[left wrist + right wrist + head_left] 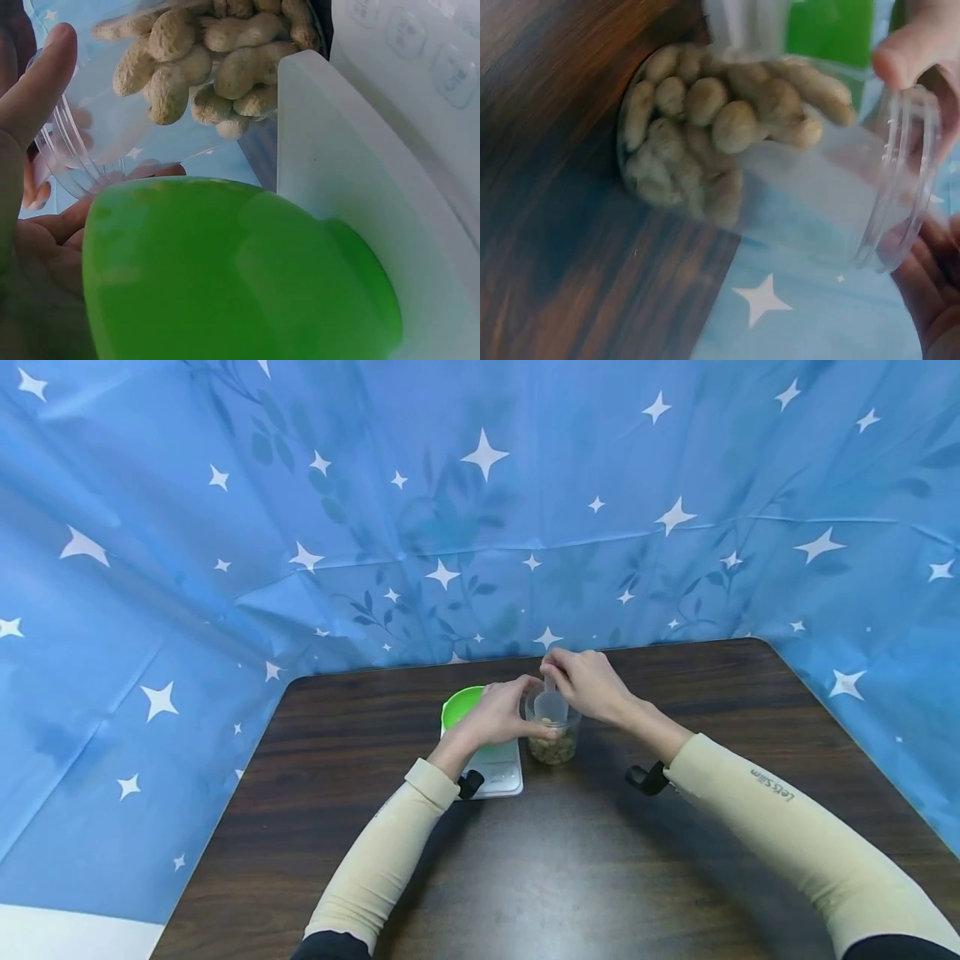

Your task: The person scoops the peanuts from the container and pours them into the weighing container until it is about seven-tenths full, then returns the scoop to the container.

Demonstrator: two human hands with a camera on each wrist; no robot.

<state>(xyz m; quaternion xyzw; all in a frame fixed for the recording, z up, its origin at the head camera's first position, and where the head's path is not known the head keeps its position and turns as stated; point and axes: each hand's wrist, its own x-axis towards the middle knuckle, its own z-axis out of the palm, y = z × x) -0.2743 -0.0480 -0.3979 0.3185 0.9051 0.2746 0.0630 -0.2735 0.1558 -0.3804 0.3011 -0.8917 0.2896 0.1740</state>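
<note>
A clear jar (889,187) stands on the table, its lower part filled with unshelled peanuts (240,67). My left hand (495,714) grips the jar around its mouth, thumb on the near side. With my right hand (592,681) I pinch the handle of a translucent scoop (551,707), which reaches down through the mouth toward the peanuts. Just left of the jar, a green bowl (459,703) sits on a white kitchen scale (501,774), partly covered by my left hand. Inside the jar, the scoop's lower end is blurred in the right wrist view.
The dark wooden table (555,868) ends at a blue curtain (465,518) with white stars, close behind the jar. Buttons (454,75) line the scale's near part. Black wrist cameras (647,779) hang below both sleeves.
</note>
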